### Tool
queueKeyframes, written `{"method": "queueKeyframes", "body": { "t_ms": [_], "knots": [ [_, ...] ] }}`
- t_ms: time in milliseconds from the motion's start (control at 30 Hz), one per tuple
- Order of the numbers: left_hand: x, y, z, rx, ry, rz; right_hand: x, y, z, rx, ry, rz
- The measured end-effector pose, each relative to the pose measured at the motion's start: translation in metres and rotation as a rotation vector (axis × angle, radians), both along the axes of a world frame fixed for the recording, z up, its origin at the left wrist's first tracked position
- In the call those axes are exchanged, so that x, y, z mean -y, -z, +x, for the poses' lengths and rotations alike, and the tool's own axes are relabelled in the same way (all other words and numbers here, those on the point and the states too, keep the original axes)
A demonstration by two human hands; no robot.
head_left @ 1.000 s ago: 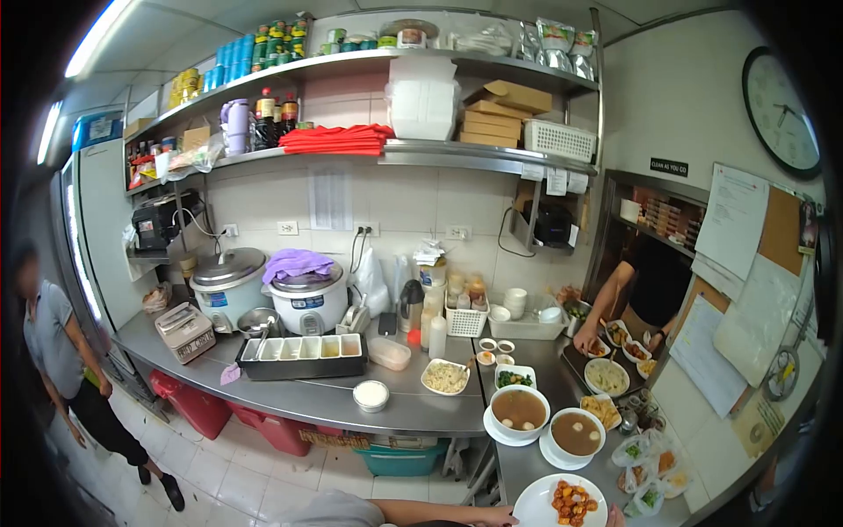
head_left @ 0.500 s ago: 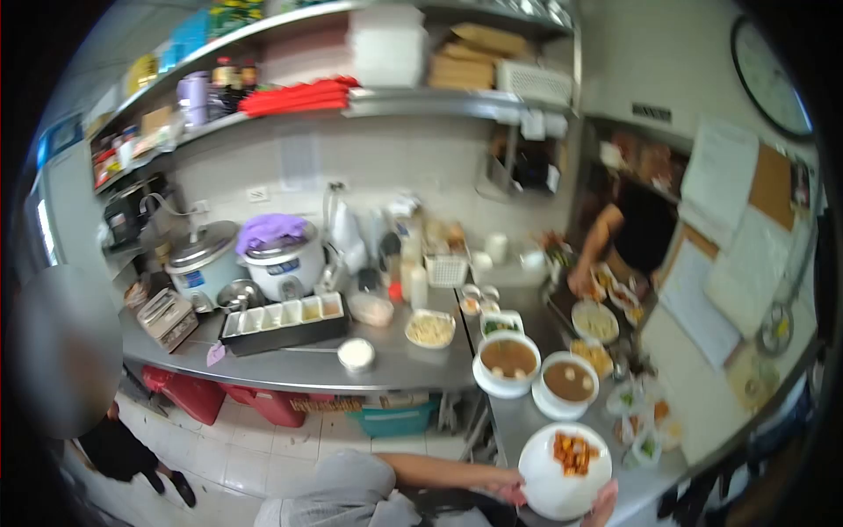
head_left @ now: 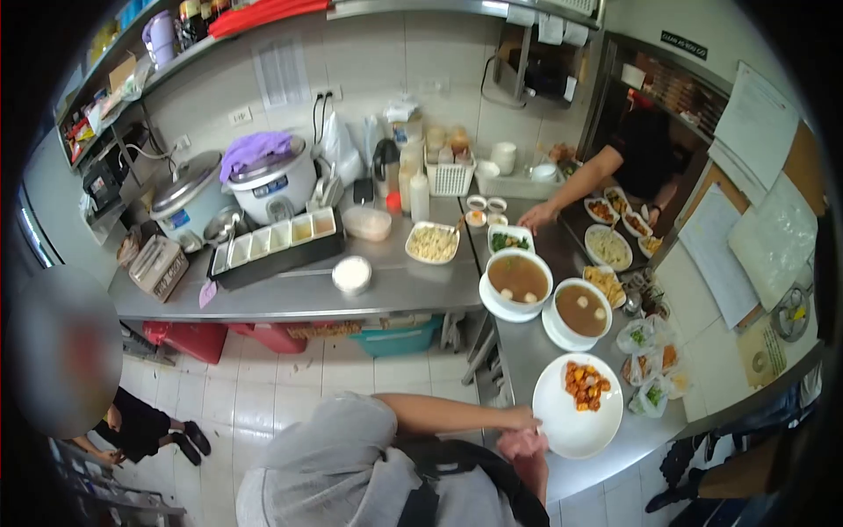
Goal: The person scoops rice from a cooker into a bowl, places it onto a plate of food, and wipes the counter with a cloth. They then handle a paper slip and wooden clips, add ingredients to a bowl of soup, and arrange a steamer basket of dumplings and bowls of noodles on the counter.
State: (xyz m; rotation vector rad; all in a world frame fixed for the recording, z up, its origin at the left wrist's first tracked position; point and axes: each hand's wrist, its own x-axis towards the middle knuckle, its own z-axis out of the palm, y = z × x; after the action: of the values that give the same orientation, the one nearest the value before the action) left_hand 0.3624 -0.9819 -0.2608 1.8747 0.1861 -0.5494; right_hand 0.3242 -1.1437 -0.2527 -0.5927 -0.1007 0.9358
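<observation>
A round white plate (head_left: pixel 562 436) with red-orange diced food (head_left: pixel 587 386) rests on the steel counter's near right part. Just off its left edge, my left hand (head_left: pixel 518 419) and my right hand (head_left: pixel 524 443) are close together and overlap. Both look closed, with fingers bunched; anything between them is too small to make out. Beyond the plate stand two white bowls of brown soup, one farther (head_left: pixel 518 278) and one nearer (head_left: pixel 580 314), each with pale balls in it.
A co-worker's hand (head_left: pixel 538 215) reaches beside a dish of greens (head_left: pixel 511 239). Noodles (head_left: pixel 608 247), fried pieces (head_left: pixel 604 284) and bagged items (head_left: pixel 650 397) line the right side. Left are rice cookers (head_left: pixel 274 182) and a condiment rack (head_left: pixel 279 255). Another person (head_left: pixel 136 426) stands at left.
The plate, held between my hands before, now lies on the counter. My right hand has moved from its right side to my left hand. The co-worker's hand has reached toward the greens. The view has tilted down.
</observation>
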Motion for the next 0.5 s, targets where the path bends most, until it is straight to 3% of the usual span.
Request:
{"method": "queueKeyframes", "body": {
  "t_ms": [33,67,100,133,233,267,300,333,367,400,433,467,500],
  "knots": [
    [-0.002,0.000,-0.001,0.168,0.035,0.185,-0.007,-0.003,-0.001,0.008,-0.012,-0.053],
    [-0.004,-0.011,-0.011,0.231,-0.045,0.185,-0.014,-0.006,-0.003,0.014,-0.024,-0.105],
    [-0.007,-0.033,-0.025,0.291,-0.130,0.190,-0.034,-0.033,-0.007,0.030,0.079,-0.321],
    [-0.017,-0.048,-0.039,0.353,-0.217,0.206,-0.049,-0.030,-0.005,0.010,0.144,-0.262],
    [-0.049,-0.057,-0.076,0.530,-0.140,0.334,-0.067,0.004,0.015,-0.166,0.083,-0.153],
    [-0.071,-0.069,-0.089,0.401,-0.042,0.271,-0.068,0.010,0.018,-0.250,0.029,-0.127],
    [-0.098,-0.080,-0.103,0.274,0.064,0.202,-0.084,-0.016,0.012,-0.034,0.016,-0.221],
    [-0.125,-0.070,-0.118,0.350,-0.046,0.218,-0.105,-0.045,0.007,0.182,0.005,-0.320],
    [-0.158,-0.082,-0.127,0.408,-0.196,0.343,-0.124,-0.052,0.005,0.224,0.040,-0.427],
    [-0.190,-0.080,-0.135,0.489,-0.472,0.530,-0.145,-0.053,0.009,0.298,0.068,-0.503],
    [-0.245,-0.068,-0.138,0.757,-0.478,0.805,-0.165,-0.054,0.013,0.369,0.095,-0.584],
    [-0.275,-0.103,-0.147,0.469,-0.673,0.864,-0.190,-0.050,0.019,0.467,0.114,-0.636],
    [-0.316,-0.111,-0.155,0.528,-0.808,0.957,-0.222,-0.077,0.018,0.498,0.136,-0.664]
  ]
}}
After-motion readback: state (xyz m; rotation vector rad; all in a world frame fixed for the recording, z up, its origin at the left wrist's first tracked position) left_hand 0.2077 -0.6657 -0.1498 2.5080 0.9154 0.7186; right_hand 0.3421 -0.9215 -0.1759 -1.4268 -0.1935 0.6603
